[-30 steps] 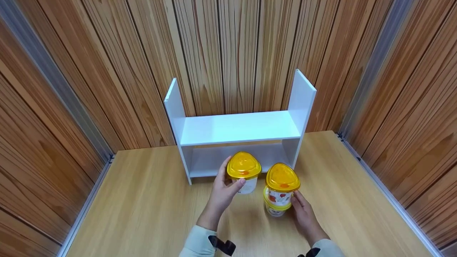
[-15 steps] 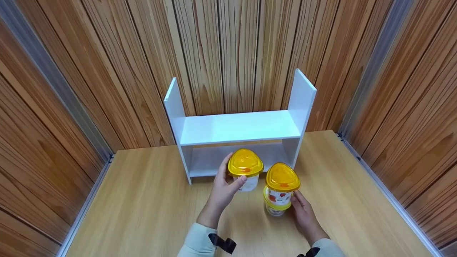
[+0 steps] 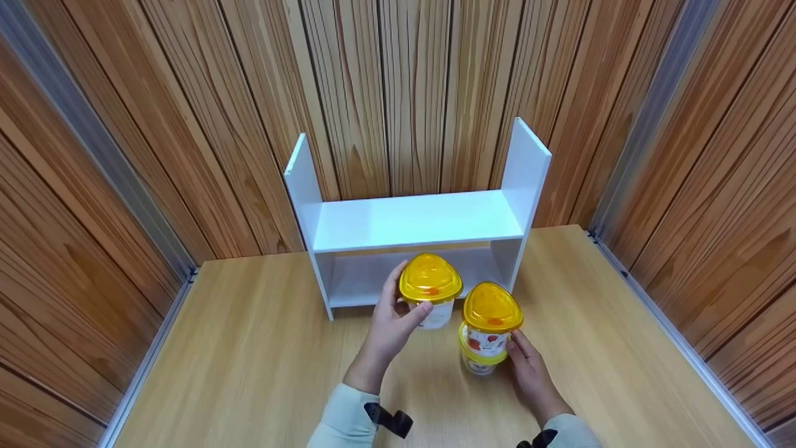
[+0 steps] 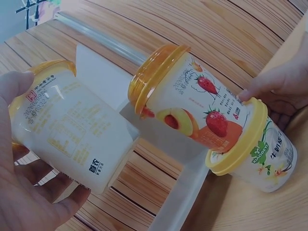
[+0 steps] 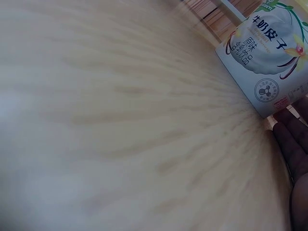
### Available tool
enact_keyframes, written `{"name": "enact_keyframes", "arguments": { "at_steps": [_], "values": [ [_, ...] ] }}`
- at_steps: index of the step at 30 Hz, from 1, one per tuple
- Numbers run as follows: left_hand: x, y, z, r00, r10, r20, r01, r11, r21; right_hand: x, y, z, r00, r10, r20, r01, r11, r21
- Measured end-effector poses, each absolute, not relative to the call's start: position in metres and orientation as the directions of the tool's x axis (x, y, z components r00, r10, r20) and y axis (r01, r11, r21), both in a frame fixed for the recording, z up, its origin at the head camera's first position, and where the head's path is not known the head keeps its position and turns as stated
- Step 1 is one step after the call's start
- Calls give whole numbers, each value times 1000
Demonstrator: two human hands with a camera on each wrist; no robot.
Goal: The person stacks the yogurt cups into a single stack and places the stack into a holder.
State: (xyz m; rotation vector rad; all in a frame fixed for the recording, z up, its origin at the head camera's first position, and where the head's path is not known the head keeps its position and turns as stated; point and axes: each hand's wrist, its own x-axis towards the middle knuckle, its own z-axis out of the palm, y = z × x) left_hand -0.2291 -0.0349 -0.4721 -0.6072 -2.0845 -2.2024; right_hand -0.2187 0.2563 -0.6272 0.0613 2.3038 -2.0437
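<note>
My left hand [image 3: 390, 330] grips a white yogurt cup [image 4: 72, 130] with a domed amber lid [image 3: 430, 277], its thumb in front and fingers round the side. The cup is raised and overlaps the shelf's lower level in the head view. To its right stand two stacked cups. The upper cup [image 4: 199, 103] bears strawberry and peach pictures and has an amber lid [image 3: 493, 306]. The lower cup [image 5: 272, 53] has a yellow lid [image 4: 240, 139] and stands on the table. My right hand [image 3: 530, 373] holds the stack from the right, thumb near where the cups meet.
A white two-level shelf [image 3: 416, 221] with tall side panels stands behind the cups, near the wood-plank wall [image 3: 413, 93]. Plank walls with metal strips flank the wooden table [image 3: 249, 367] on both sides.
My left hand has moved its yogurt cup a little up and to the right in the head view, closer to the shelf. The right hand and stacked cups have stayed put.
</note>
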Motion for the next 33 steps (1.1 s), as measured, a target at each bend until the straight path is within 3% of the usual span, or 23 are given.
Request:
{"name": "enact_keyframes", "arguments": {
  "at_steps": [21, 33],
  "values": [
    [-231, -31, -456, -897, 258, 359, 347, -92, 933, -219, 255, -626, -998, 5, -70, 69, 170, -983],
    [-232, -27, -443, -881, 258, 397, 390, -77, 917, -220, 257, -629, -996, -8, -89, 87, 112, -990]
  ]
}}
